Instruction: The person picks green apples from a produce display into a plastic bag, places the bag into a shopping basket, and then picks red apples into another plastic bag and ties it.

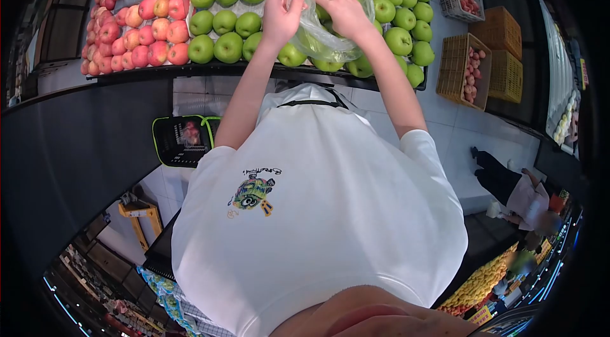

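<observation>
Above the rows of green apples [227, 48], a clear plastic bag [335, 49] hangs between my two hands. My left hand [283, 11] is closed on the bag's left rim, with the fingers bent at its edge. My right hand [343, 11] reaches over and into the bag's mouth, its fingers curled down. Green shows through the plastic beneath that hand, but whether it is an apple inside the bag or those on the display behind, I cannot tell. The fingertips of my right hand are partly hidden.
Red apples [145, 35] fill the display's left part. A black basket with a green rim [164, 141] stands on the floor at left. Crates [452, 70] of fruit are at right. A person [518, 194] stands further off at the lower right.
</observation>
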Demonstrator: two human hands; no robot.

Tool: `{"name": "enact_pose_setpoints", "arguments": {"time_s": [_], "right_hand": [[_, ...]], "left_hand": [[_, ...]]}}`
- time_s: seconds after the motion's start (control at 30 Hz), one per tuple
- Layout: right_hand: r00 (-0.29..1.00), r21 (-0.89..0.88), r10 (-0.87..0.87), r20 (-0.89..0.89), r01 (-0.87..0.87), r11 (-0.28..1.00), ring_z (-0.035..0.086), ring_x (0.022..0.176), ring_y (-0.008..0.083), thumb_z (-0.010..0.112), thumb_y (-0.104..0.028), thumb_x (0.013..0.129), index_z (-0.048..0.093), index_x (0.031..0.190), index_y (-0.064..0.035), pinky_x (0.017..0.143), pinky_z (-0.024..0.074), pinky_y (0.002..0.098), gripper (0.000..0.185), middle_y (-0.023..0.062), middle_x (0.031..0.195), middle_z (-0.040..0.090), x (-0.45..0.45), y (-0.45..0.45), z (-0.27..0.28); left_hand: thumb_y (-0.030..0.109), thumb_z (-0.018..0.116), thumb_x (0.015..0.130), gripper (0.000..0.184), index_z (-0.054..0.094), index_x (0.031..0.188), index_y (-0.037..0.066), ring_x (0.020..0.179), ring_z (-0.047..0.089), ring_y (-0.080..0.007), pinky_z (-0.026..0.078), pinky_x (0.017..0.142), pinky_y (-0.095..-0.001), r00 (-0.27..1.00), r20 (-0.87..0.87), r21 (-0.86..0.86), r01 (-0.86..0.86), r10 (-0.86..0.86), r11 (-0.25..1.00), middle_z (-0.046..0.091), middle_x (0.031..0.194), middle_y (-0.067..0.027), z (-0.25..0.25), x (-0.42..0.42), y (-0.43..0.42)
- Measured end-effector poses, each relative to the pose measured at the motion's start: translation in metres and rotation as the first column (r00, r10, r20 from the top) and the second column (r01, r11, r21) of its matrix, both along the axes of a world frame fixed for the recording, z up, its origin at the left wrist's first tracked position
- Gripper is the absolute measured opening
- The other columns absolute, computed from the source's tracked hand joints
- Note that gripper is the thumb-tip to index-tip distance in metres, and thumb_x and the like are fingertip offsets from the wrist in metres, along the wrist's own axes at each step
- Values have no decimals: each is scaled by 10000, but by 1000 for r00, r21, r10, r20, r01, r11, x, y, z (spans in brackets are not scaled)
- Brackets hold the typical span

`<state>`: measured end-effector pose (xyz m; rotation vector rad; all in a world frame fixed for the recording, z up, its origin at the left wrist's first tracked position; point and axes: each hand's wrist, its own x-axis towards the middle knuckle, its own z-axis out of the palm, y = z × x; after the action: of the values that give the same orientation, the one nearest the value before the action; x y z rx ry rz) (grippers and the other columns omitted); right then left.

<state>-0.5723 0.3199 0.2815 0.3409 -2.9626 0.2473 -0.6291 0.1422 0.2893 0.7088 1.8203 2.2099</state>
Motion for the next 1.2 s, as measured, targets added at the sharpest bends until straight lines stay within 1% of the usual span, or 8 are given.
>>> {"name": "enact_pose_setpoints", "arguments": {"time_s": [0.2, 0.27, 0.4, 0.6, 0.67, 0.7, 0.97, 1.2], "right_hand": [[996, -166, 38, -82, -51, 985, 459, 1324, 327, 595, 87, 725, 548, 1331, -91, 1075, 413, 443, 633, 115, 1399, 516, 7, 2, -9], [998, -355, -33, -57, 10, 935, 453, 1323, 346, 579, 93, 731, 535, 1345, -76, 1086, 404, 461, 638, 160, 1401, 502, 15, 0, 6], [990, -337, -132, -41, 111, 935, 494, 1256, 358, 601, 53, 771, 529, 1317, -41, 1075, 409, 453, 558, 168, 1348, 522, 30, 1, 14], [976, -633, -156, -152, 25, 774, 608, 1043, 338, 622, -9, 870, 622, 1172, 8, 933, 487, 375, 302, 157, 1113, 650, 45, -6, 5], [955, -960, -190, 226, 251, 123, 622, 993, 197, 623, -95, 961, 630, 1153, 30, 898, 487, 310, 229, 94, 1027, 675, 50, -14, 2], [956, -969, -186, 227, 240, 51, 604, 930, 98, 633, -146, 988, 609, 1172, 45, 835, 487, 254, 267, 51, 958, 673, 52, -19, 6], [963, -964, -51, 263, 261, -45, 623, 769, 96, 658, -48, 939, 563, 1186, 21, 740, 497, 239, 274, 45, 877, 671, 55, -25, -13], [962, -900, -50, 270, 233, -367, 632, 778, 133, 630, -34, 948, 590, 1145, -26, 666, 533, 282, 201, 46, 904, 667, 68, -26, -23]], "left_hand": [[43, 601, 952, 266, 552, 1212, 8, 864, 636, -137, 537, 736, -283, 999, -37, -31, -13, 12, 999, 612, 1175, -108, -8, 10, 5], [42, 644, 909, 304, 578, 1206, 46, 849, 634, -192, 528, 727, -325, 913, -355, -291, -311, 200, 905, 585, 1122, -109, 10, 27, 0], [-25, 640, 804, 328, 656, 1112, 85, 915, 582, -297, 501, 804, -400, 656, -728, -308, -571, 197, 761, 562, 1068, -93, 3, 47, -7], [-67, 598, 825, 303, 650, 1104, 40, 967, 602, -326, 503, 842, -413, 826, -559, -338, -308, 73, 889, 615, 1028, -117, -8, 89, -11], [-72, 601, 837, 292, 655, 1102, 37, 963, 613, -334, 510, 833, -400, 846, -532, -347, -262, 41, 900, 626, 1020, -122, -16, 96, -14], [-69, 604, 841, 278, 658, 1091, 42, 986, 614, -327, 508, 850, -397, 848, -530, -352, -246, 25, 903, 635, 1027, -117, -16, 99, -16], [62, 667, 842, 217, 669, 1054, 107, 1074, 560, -270, 420, 939, -391, 754, -640, -358, -464, 149, 811, 607, 1136, -58, -20, 114, -30], [86, 668, 864, 189, 647, 1050, 73, 996, 544, -292, 427, 881, -404, 766, -565, -456, -600, 307, 658, 590, 1064, -82, -45, 120, -59]]}}
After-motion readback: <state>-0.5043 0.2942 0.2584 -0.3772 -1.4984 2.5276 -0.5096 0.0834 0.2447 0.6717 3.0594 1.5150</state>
